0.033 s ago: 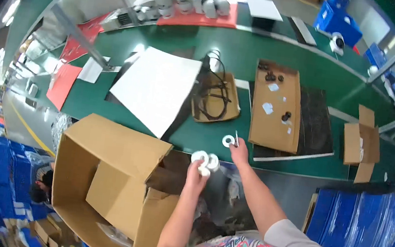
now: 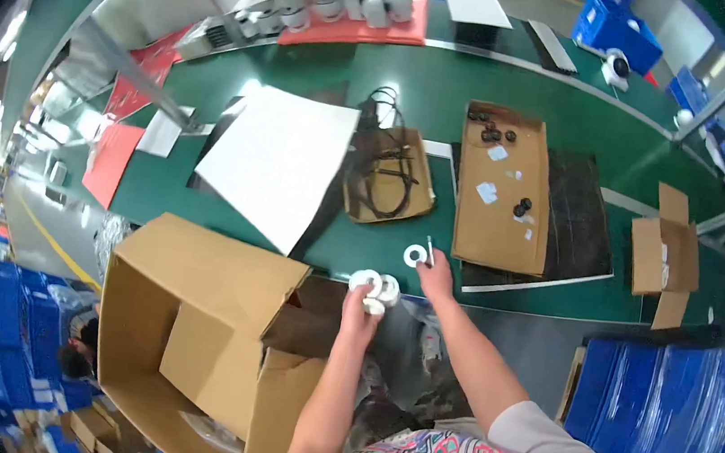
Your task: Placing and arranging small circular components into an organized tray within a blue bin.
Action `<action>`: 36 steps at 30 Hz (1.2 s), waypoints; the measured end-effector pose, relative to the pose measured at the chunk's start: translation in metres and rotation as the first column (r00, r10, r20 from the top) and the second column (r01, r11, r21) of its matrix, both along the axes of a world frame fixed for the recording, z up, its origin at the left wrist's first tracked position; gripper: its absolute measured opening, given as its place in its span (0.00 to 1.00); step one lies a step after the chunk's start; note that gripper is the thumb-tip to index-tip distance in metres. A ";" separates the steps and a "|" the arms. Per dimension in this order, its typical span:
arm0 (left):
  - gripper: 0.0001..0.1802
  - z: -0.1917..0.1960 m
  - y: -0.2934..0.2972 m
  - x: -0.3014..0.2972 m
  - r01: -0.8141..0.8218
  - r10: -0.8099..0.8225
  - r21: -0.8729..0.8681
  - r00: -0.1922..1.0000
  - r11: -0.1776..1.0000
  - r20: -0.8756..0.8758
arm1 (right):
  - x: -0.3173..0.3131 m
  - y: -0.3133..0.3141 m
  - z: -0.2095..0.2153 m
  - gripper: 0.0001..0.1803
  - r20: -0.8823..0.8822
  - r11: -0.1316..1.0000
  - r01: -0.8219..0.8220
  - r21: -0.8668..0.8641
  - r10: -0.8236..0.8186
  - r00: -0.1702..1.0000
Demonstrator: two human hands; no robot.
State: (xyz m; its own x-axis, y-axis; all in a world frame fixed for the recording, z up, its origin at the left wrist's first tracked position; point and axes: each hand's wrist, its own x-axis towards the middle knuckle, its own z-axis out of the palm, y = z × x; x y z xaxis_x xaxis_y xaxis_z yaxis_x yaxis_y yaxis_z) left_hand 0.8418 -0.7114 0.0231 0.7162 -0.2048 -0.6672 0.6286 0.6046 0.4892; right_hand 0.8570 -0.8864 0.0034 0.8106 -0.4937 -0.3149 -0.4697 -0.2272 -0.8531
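The left hand [image 2: 361, 303] was curled around a bunch of white rings [image 2: 376, 288] at the counter's [image 2: 524, 92] near edge. The right hand [image 2: 438, 277] pinched one white ring [image 2: 415, 255] there, perhaps to sort it.

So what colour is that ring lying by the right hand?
White: the ring shows best in the head view.

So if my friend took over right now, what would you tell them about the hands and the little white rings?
Left hand: holds a cluster of white rings at the near edge of the green table.
Right hand: on the table by one white ring lying flat and a thin white stick.
Open cardboard box stands to the left.
Done: several rings gathered in hand.
Left: one ring on the table.
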 end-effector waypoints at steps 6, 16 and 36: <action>0.20 0.004 -0.057 0.058 0.018 -0.028 0.149 0.997 0.989 0.069 | -0.015 -0.023 -0.009 0.30 0.021 0.994 -0.083 0.069 0.082 0.996; 0.19 -0.016 -0.060 0.050 0.032 -0.032 0.131 0.999 0.991 -0.004 | 0.007 -0.018 0.004 0.20 -0.183 0.924 -0.237 -0.302 0.188 0.965; 0.23 -0.058 -0.046 0.065 -0.052 0.042 0.225 0.998 0.973 0.049 | -0.013 -0.019 0.005 0.15 -0.137 0.966 -0.221 -0.132 0.203 0.969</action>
